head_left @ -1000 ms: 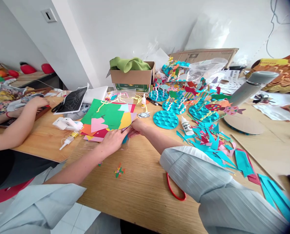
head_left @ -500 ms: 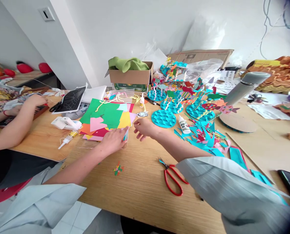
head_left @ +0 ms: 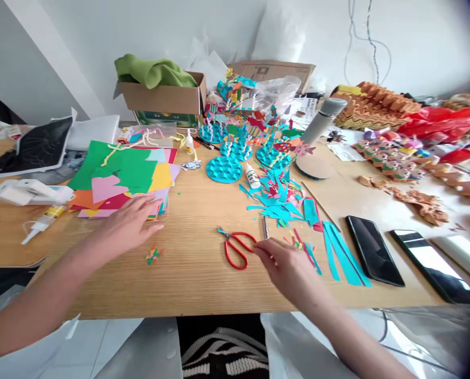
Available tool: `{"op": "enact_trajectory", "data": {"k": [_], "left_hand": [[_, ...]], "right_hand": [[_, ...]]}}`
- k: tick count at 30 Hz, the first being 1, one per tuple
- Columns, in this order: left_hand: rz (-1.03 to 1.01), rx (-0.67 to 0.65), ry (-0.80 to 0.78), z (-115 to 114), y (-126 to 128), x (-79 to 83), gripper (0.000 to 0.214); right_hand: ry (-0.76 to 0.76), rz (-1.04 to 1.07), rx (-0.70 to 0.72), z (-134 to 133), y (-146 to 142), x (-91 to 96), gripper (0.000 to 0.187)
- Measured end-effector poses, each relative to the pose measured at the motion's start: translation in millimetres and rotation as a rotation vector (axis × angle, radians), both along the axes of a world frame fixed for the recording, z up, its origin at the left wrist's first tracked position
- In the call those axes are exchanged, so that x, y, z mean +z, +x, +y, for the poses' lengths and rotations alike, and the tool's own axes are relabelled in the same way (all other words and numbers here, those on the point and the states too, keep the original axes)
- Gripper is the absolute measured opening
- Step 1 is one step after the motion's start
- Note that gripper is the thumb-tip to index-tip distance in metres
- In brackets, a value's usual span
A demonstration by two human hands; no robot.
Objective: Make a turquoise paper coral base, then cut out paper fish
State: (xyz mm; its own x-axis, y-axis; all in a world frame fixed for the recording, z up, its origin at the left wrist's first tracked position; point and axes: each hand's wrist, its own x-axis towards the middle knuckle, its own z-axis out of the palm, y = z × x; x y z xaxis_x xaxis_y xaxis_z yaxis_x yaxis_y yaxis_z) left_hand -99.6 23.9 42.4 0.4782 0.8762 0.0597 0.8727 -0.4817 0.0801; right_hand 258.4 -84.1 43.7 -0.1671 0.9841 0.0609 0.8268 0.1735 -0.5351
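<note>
Room: white walls behind a long wood-grain table (head_left: 191, 284), which carries cut-paper work along its length.
Right hand (head_left: 288, 273): above the tabletop, fingers loosely curled and pointing left. Blurred; I cannot tell whether it pinches anything small.
Red-handled scissors (head_left: 235, 250): flat on the table, just left of the fingertips, blades pointing away to the left.
Left hand (head_left: 126, 226): open, palm down, fingertips at the near edge of the paper stack, nothing visibly held.
Paper stack (head_left: 120, 176): overlapping green, pink, yellow and red sheets, lying ahead of the left hand.
Nearby: a tiny multicoloured paper cut-out (head_left: 153, 256) lies just below the left hand; long teal paper strips (head_left: 343, 255) lie right of the right hand.
Handling: thin paper pieces shift easily here, so slow, light contact seems wise.
Hidden: a small upright metal sliver (head_left: 265, 227) above the right hand is too blurred to name; the stack's lower sheets are covered.
</note>
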Motion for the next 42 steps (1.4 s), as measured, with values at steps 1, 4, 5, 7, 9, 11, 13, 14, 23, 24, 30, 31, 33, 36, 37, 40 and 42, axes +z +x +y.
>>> {"op": "enact_trajectory", "data": {"k": [1, 4, 5, 7, 9, 11, 13, 14, 23, 24, 30, 31, 33, 36, 37, 40, 42], "left_hand": [[-0.033, -0.031, 0.026, -10, 5, 2.5, 0.061], [-0.126, -0.089, 0.086, -38, 28, 4.6, 0.056], [-0.160, -0.104, 0.087, -46, 38, 3.0, 0.053], [-0.248, -0.098, 0.107, -57, 59, -3.0, 0.042], [-0.328, -0.084, 0.094, -64, 79, -11.7, 0.033], [-0.405, -0.060, 0.058, -66, 97, -20.8, 0.028], [-0.495, -0.015, 0.032, -67, 111, -28.7, 0.024], [-0.546, 0.019, 0.019, -67, 117, -32.2, 0.022], [-1.137, 0.368, -0.502, -82, 163, -47.0, 0.034], [-1.185, 0.368, -0.553, -85, 166, -44.9, 0.035], [-1.303, 0.395, -0.575, -97, 164, -30.8, 0.039], [-1.295, 0.395, -0.563, -99, 162, -30.0, 0.039], [-1.264, 0.383, -0.546, -101, 159, -29.8, 0.040], [-1.202, 0.365, -0.498, -103, 159, -31.0, 0.044], [-1.180, 0.362, -0.478, -104, 160, -31.3, 0.045], [-1.134, 0.357, -0.444, -104, 162, -31.7, 0.042], [-1.104, 0.352, -0.444, -103, 162, -32.1, 0.038]], "right_hand": [[0.053, -0.104, 0.007, -3, -6, -8.1, 0.025], [0.151, -0.352, 0.011, 1, -25, -24.2, 0.021], [0.164, -0.406, 0.012, 5, -30, -27.2, 0.018], [0.169, -0.477, 0.036, 12, -35, -30.8, 0.014], [0.152, -0.507, 0.058, 16, -35, -33.1, 0.013], [0.133, -0.511, 0.066, 19, -33, -35.1, 0.015], [0.121, -0.503, 0.064, 20, -31, -37.4, 0.017], [0.119, -0.496, 0.059, 20, -30, -38.7, 0.017], [0.168, -0.174, -0.095, 1, -44, -36.4, 0.021], [0.163, -0.123, -0.105, -3, -47, -35.0, 0.023], [0.202, 0.146, -0.079, -8, -51, -23.5, 0.022], [0.233, 0.174, -0.078, -6, -51, -20.7, 0.020], [0.305, 0.189, -0.071, 0, -52, -15.5, 0.015], [0.347, 0.155, -0.035, 9, -60, -12.1, 0.015], [0.340, 0.145, -0.033, 12, -64, -12.4, 0.015], [0.319, 0.163, -0.046, 19, -72, -15.5, 0.012], [0.318, 0.200, -0.052, 21, -73, -17.5, 0.013]]}}
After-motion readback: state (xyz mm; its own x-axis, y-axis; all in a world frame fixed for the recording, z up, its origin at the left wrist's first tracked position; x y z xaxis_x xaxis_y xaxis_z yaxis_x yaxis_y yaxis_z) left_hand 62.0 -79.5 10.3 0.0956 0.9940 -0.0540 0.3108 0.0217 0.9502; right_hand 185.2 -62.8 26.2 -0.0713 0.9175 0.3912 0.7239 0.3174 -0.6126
